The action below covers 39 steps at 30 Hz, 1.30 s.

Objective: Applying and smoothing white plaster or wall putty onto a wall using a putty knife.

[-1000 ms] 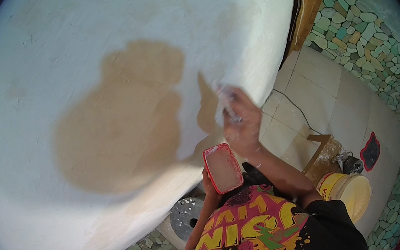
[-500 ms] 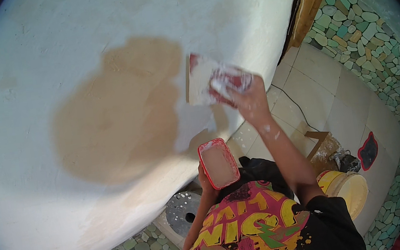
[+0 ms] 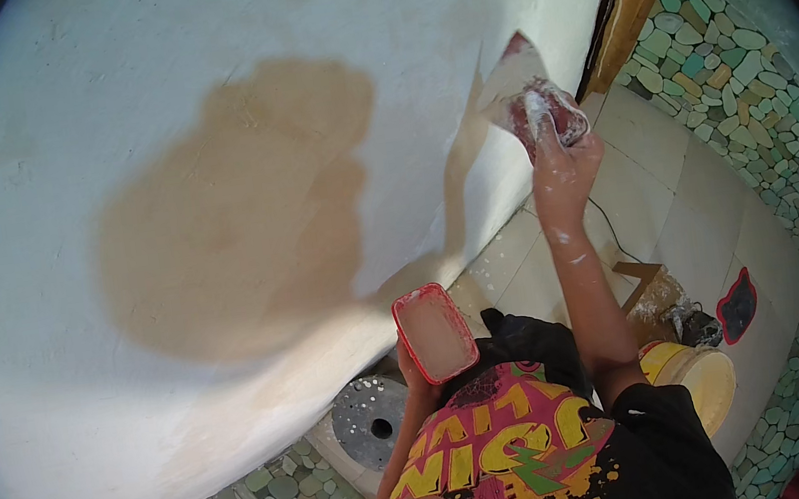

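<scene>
My right hand (image 3: 557, 143) is smeared with white and wraps round a wide plaster scraper (image 3: 517, 83) with a reddish back and a pale smeared blade. The scraper is tilted in front of the white wall (image 3: 414, 56), and I cannot tell whether its edge touches. Low in front of my body, my left hand (image 3: 413, 369) grips a red-rimmed rectangular tub (image 3: 436, 333) from its left side. Pale, smooth paste lies in the tub. My shadow falls on the wall as a broad brown patch, with the right arm's thin shadow beside it.
A yellow bucket (image 3: 705, 381) stands on the tiled floor at my right, near a stained box (image 3: 657, 301) and a dark red-edged piece (image 3: 736, 306). A dark cable (image 3: 608, 222) runs along the tiles. A grey speckled round object (image 3: 367, 420) sits at lower left. A wooden frame (image 3: 634, 1) borders the wall.
My right hand has moved up and to the right with the scraper, which has turned so its blade points more upward. The left hand and tub have hardly moved.
</scene>
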Tool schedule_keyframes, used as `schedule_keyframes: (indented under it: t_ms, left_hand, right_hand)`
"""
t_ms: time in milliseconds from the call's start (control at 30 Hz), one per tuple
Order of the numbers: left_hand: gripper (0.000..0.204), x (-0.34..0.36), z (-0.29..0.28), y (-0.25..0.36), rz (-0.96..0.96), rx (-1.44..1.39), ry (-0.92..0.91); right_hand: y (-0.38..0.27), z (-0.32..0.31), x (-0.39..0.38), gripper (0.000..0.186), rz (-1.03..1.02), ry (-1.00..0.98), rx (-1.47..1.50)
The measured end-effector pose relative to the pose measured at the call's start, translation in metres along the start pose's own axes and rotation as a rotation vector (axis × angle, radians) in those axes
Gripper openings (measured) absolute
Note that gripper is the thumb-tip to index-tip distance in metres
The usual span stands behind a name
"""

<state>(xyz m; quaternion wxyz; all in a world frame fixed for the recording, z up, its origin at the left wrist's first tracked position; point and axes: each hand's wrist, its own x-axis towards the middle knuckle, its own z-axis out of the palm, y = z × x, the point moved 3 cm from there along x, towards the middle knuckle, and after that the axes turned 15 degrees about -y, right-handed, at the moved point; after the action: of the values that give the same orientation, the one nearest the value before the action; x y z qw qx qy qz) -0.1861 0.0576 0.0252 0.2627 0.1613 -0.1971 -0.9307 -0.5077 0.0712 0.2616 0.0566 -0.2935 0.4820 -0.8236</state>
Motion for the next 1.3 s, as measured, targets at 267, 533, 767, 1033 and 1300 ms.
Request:
schedule_keyframes:
  t_ms: [267, 533, 767, 1033, 1300]
  left_hand:
    - [0.067, 0.003, 0.013, -0.001, -0.036, 0.050, -0.012]
    - [0.064, 0.015, 0.008, 0.001, -0.033, 0.090, -0.064]
    - [0.057, 0.033, -0.005, -0.003, -0.183, 0.039, -0.057]
    - [0.066, 0.016, 0.011, -0.007, -0.192, 0.084, -0.076]
    - [0.064, 0.003, 0.000, 0.006, -0.117, 0.075, 0.026]
  right_hand:
    - [0.014, 0.087, -0.024, 0.045, -0.247, -0.078, -0.504]
    - [-0.014, 0.102, -0.046, 0.041, -0.129, -0.220, -0.600]
    - [-0.024, 0.088, -0.054, 0.038, -0.307, -0.304, -0.480]
    - [-0.011, 0.034, 0.000, 0.038, -0.189, -0.108, -0.565]
    - [0.003, 0.064, -0.056, 0.043, -0.187, -0.286, -0.532]
